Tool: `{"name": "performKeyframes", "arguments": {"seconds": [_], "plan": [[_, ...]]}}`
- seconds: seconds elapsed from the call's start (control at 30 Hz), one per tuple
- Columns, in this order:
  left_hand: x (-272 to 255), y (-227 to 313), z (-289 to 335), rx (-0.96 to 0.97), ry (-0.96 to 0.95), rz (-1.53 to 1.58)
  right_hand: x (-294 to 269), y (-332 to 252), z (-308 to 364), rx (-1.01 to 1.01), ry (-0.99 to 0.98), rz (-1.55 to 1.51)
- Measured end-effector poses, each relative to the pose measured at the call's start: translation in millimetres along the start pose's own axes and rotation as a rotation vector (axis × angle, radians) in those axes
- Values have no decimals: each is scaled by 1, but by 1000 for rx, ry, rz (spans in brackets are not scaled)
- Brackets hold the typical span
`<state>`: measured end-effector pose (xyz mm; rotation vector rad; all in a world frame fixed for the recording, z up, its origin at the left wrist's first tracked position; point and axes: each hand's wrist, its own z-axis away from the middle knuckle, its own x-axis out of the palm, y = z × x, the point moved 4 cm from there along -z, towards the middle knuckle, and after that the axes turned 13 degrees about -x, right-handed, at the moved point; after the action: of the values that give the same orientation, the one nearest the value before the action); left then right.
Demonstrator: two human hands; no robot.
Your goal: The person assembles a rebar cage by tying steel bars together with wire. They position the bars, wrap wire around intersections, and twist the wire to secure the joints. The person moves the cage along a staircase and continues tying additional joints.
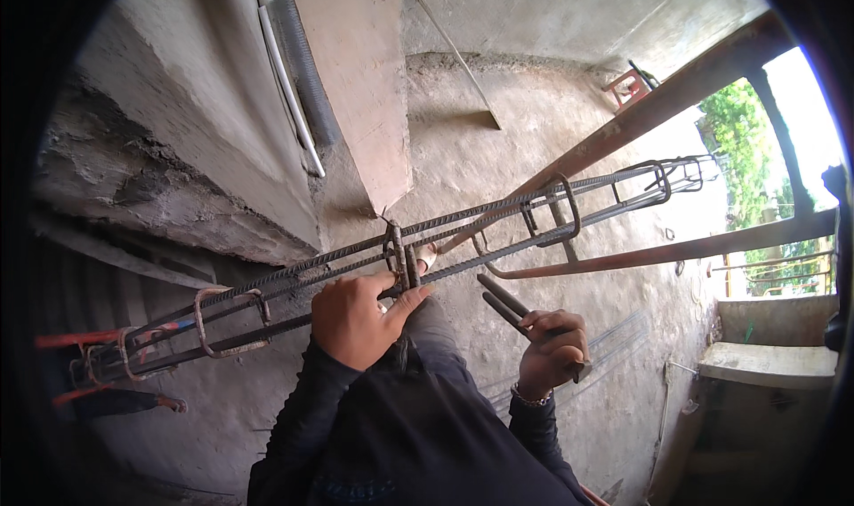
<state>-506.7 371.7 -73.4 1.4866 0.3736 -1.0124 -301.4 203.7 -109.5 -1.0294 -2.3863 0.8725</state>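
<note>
A long cage of ribbed steel rebar (294,276) crosses in front of me, rising from lower left to upper right. My left hand (356,321) is closed at its middle, thumb and fingers pinching the lower part of an upright rectangular stirrup (408,259). A thin wire end (386,218) sticks up at the top of that stirrup. To the right of the cage and apart from it, my right hand (553,353) is closed round a dark metal tool (504,307) with two parallel bars, like the handles of pincers. Its other end shows below my fist.
Other stirrups (233,322) sit along the cage. Rusty metal beams (623,128) run behind its right half. A concrete wall (187,141) with a white pipe (289,97) stands at left. Thin rods (614,346) lie on the floor. Another person's arm (124,404) shows at far left.
</note>
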Motion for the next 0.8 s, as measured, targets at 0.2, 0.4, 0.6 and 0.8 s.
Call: {"name": "performKeyframes", "arguments": {"seconds": [0.2, 0.4, 0.6, 0.8], "plan": [[-4, 4, -1, -70, -97, 28, 33, 39, -12, 45, -20, 66], [-13, 10, -9, -57, -184, 72, 42, 61, 0, 99, -179, 536], [-14, 11, -17, -142, -321, 177, 46, 91, 32, 334, -218, 569], [-8, 6, -19, -165, -305, 228, 34, 129, 59, 344, -318, 506]]}}
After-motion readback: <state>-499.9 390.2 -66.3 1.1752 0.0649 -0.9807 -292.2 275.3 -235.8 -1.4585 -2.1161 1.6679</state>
